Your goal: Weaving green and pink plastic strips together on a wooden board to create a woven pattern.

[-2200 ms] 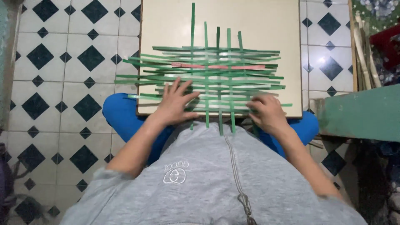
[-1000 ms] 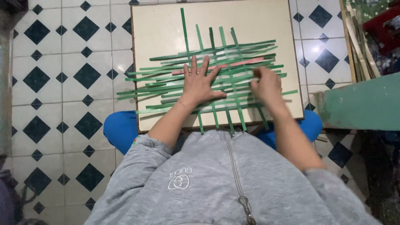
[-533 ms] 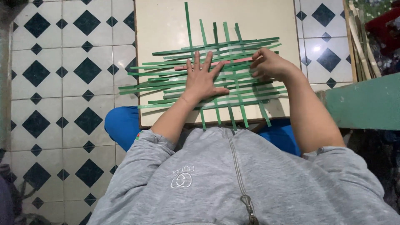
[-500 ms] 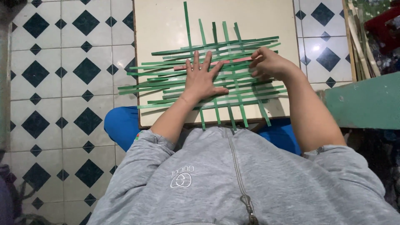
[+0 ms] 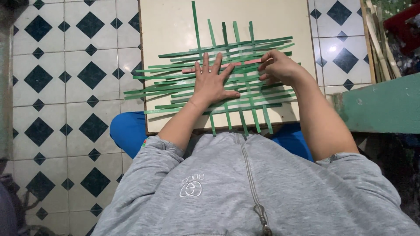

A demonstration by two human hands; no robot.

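Head view is showing us a loose mat of green strips (image 5: 218, 83) lying across the middle of the cream bench (image 5: 166, 26), with one pink strip (image 5: 197, 69) running crosswise near its far edge. We are pressing our left hand (image 5: 213, 83) flat on the weave, fingers spread wide and gripping nothing, pinning the crossing strips down. Our right hand (image 5: 278, 66) is resting at the mat's right side with its grip narrowed, fingertips pinching at the strip ends near the pink one, though we cannot tell exactly which strip they are holding. We are judging that the weave could easily slide apart: the strips are lying loose and uneven, so a lifted palm or a hard tug on one end could pull neighbours out of line. Around the bench, a white floor with dark diamond tiles (image 5: 65, 78) is spreading out, a green ledge (image 5: 380, 105) is standing at our right, and pale sticks (image 5: 378, 39) are leaning beyond it.
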